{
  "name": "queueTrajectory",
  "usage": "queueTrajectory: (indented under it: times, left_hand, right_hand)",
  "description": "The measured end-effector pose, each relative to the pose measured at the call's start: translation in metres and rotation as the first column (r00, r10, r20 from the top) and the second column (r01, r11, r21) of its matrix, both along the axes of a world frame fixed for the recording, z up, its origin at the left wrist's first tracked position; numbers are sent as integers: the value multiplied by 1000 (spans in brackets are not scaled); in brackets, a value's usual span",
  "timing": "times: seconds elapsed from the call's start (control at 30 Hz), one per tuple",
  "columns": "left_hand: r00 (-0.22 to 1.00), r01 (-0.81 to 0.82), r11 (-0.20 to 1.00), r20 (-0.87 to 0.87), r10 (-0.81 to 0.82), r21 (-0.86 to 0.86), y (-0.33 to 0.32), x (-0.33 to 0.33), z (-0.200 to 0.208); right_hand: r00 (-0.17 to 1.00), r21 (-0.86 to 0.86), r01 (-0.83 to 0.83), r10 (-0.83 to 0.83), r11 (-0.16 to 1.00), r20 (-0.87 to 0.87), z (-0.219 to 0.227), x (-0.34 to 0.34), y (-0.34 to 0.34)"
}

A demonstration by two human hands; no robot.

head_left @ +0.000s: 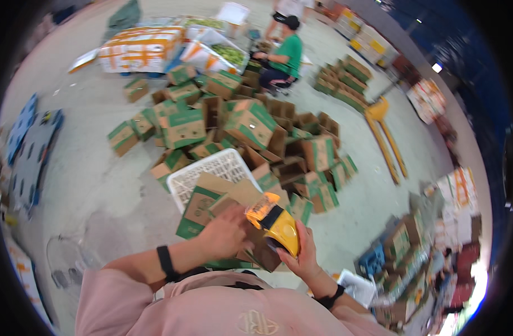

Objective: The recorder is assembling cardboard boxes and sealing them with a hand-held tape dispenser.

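Fingers of the right hand point(304, 251) grasp the yellow tool point(281, 228) near the carton point(197, 208). I judge it light, hard, slightly slippery, best held by its rounded body point(287, 238). The left hand point(225, 231) is blurred; its grip I cannot tell.

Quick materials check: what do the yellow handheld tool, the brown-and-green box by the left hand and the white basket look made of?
Yellow handheld tool: probably hard plastic, fairly glossy, judging by its smooth, rounded shell.

Brown-and-green box: cardboard, matte, shown by its thin, flat brown flaps.

White basket: likely moulded plastic, given its regular lattice; finish unclear.
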State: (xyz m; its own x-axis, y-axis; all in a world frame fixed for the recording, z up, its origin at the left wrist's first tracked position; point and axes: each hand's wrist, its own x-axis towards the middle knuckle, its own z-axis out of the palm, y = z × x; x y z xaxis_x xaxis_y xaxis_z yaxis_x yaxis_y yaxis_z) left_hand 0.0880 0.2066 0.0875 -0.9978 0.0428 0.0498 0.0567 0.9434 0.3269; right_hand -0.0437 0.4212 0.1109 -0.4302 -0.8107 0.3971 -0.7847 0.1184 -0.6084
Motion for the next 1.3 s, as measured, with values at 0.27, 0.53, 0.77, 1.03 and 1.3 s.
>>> queueTrajectory:
  times: [0.27,0.53,0.77,1.03,1.3]
  left_hand:
    - [911,146,984,-401,-92,106,-7,0,-43]
    - [908,120,982,-416,-51,143,-1,-3,-50]
    - [879,105,982,-477,-17,157,3,8,-58]
    - [806,94,971,-589,55,218,3,6,-76]
    - [869,11,987,-490,71,161,9,14,-57]
  right_hand:
    - [985,245,160,-171,956,24,71,-89,-138]
    - [526,521,-647,820,557,-224,19,-72,-370]
    - [880,992,-80,475,101,23,76,-14,-343]
    - [957,588,-26,190,809,-219,96,-24,-97]
    - [990,878,32,106,477,-93,64,-8,109]
